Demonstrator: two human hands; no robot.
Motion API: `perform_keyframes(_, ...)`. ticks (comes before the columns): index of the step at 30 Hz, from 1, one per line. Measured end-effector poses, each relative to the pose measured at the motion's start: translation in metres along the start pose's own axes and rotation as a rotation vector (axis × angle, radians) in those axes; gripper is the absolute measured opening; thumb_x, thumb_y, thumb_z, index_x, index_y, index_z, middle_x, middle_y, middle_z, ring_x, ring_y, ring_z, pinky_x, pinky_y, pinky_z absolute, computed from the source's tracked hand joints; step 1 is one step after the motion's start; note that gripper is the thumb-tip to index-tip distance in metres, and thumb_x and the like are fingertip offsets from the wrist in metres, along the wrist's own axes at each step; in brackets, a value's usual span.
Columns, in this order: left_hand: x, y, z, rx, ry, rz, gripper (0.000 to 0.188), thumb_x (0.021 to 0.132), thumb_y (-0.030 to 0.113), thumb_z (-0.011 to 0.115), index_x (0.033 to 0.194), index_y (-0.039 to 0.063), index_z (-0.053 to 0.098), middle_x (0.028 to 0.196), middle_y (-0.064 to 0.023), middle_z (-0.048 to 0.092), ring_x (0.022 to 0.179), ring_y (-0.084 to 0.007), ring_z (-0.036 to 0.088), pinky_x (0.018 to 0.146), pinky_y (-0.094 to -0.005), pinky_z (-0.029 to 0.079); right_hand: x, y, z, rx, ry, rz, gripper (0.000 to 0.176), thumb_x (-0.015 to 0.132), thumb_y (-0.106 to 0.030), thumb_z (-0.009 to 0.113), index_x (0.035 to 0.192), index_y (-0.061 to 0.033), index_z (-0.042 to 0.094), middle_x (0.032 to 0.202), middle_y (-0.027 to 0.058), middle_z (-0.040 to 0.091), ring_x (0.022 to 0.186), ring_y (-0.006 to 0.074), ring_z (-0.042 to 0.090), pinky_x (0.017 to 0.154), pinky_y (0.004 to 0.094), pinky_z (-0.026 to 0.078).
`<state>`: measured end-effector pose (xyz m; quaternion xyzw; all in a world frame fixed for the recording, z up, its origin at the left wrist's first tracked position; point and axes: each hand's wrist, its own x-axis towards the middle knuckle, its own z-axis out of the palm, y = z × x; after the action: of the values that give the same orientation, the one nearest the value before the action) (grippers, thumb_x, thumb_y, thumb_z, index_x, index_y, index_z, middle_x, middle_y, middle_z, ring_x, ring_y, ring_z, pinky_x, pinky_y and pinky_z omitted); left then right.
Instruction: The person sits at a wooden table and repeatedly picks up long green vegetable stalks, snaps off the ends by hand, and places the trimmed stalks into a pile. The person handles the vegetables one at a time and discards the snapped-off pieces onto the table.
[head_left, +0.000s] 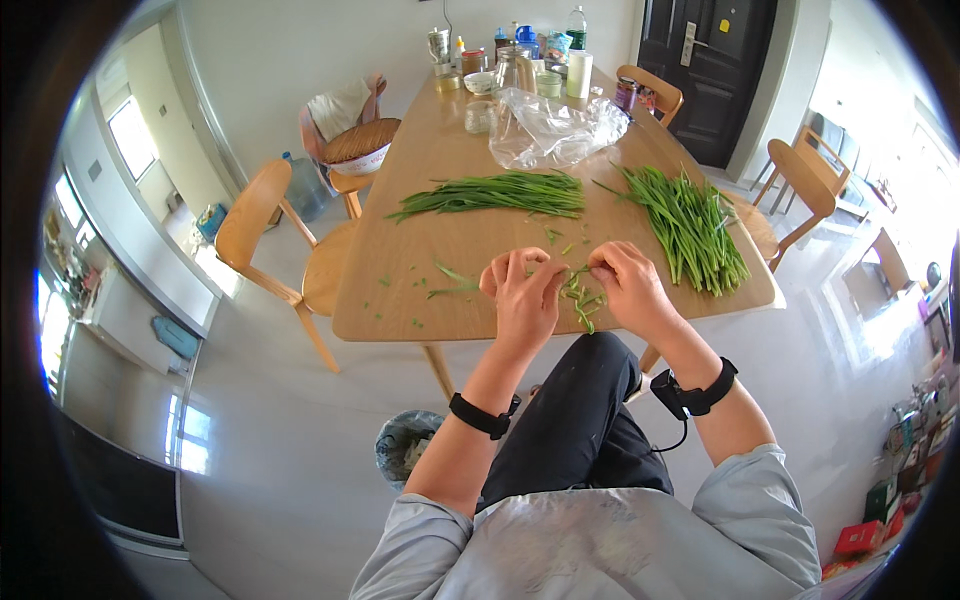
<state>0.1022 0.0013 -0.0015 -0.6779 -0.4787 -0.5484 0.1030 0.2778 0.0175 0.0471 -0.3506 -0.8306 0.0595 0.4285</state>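
My left hand (525, 292) and my right hand (628, 285) are close together above the near edge of the wooden table (450, 240). Between their fingertips they pinch a thin green stem (576, 271), probably a garlic chive. Leaf ends (454, 283) show to the left of my left hand; whether they join that stem is hidden. Short green trimmings (586, 304) lie in a small heap between and below my hands. Beyond them rests a neat row of long garlic chives (495, 195). A larger pile of chives (690, 229) lies right of my right hand.
A crumpled clear plastic bag (551, 131) sits behind the chives. Farther back stand a glass pitcher (514, 71), a bowl (478, 82), jars and bottles. Wooden chairs (259, 217) flank the table. A lined bin (409, 446) stands on the floor by my left arm.
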Motion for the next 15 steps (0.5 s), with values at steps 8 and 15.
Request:
perform_keyframes(8, -0.004, 0.002, 0.001, -0.036, -0.042, 0.01, 0.008, 0.079, 0.013, 0.074, 0.086, 0.017, 0.075, 0.097, 0.0032, 0.061, 0.103, -0.0242, 0.05, 0.091, -0.0416, 0.028, -0.014, -0.009, 0.022, 0.42, 0.045, 0.356, 0.028, 0.085, -0.004, 0.072, 0.107, 0.0019, 0.056, 0.093, 0.0139, 0.068, 0.08, 0.0218, 0.067, 0.075, 0.0342, 0.053)
perform_keyframes(15, -0.003, 0.002, 0.001, -0.073, -0.036, 0.003, 0.009, 0.078, 0.012, 0.075, 0.085, 0.017, 0.075, 0.096, 0.0036, 0.061, 0.102, -0.0236, 0.05, 0.091, -0.0418, 0.029, -0.017, 0.006, 0.023, 0.518, 0.105, 0.433, 0.026, 0.084, -0.001, 0.071, 0.107, 0.0009, 0.057, 0.085, 0.0081, 0.067, 0.074, 0.0136, 0.063, 0.071, 0.0286, 0.051)
